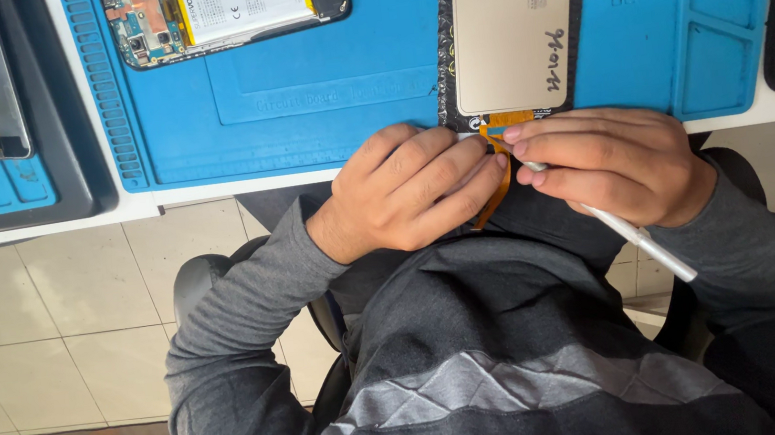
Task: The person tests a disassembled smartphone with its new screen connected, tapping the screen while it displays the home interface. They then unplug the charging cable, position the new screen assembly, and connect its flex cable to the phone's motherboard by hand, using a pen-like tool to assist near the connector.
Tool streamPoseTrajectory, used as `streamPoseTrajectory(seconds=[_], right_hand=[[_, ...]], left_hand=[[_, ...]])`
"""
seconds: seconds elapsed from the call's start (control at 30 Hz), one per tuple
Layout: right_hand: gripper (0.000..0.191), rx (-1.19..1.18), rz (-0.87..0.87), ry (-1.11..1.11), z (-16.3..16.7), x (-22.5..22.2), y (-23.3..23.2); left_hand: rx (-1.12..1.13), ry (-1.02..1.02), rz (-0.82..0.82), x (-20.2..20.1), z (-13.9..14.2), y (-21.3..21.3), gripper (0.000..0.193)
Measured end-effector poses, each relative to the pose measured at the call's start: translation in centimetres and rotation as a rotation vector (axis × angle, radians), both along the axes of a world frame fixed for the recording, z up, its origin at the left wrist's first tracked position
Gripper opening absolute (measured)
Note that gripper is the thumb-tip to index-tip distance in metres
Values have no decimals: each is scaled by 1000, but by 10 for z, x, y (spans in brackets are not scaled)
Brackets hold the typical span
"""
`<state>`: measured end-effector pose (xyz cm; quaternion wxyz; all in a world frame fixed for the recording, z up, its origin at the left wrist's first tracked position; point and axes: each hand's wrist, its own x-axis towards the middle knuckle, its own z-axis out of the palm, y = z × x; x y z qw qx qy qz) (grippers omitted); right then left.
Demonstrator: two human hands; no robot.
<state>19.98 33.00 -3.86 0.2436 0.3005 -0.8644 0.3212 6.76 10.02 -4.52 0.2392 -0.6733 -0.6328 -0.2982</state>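
Two hands curled shut, left hand (409,189) pinching orange flex cable (498,172), right hand (608,166) gripping white tool (645,243)

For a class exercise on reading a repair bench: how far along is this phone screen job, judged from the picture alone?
Done: the opened phone lies back-off on the blue mat, battery showing. In hand: the left hand pinches the orange flex cable of the replacement screen panel, and the right hand holds a white tool. Left: panel and phone lie apart, not yet joined.
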Motion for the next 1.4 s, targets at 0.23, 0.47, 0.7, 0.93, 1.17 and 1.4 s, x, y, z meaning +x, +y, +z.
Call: streamPoseTrajectory(seconds=[0.23, 0.47, 0.7, 0.93, 1.17, 1.4], right_hand=[[22, 10, -11, 3, 4, -1, -1], [22, 17, -29, 27, 0, -1, -2], [23, 16, -32, 39, 1, -1, -1], [22, 8, -27, 33, 2, -2, -1], [21, 15, -27, 19, 4, -1, 0], [20, 13, -25, 40, 2, -2, 0]], left_hand=[[2, 5, 12, 1, 1, 1, 25], [18, 11, 20, 1, -3, 2, 24], [13, 3, 14, 1, 0, 1, 24], [2, 0, 15, 1, 2, 1, 25], [9, 4, 20, 1, 3, 2, 26], [1, 5, 24, 1, 2, 1, 26]])
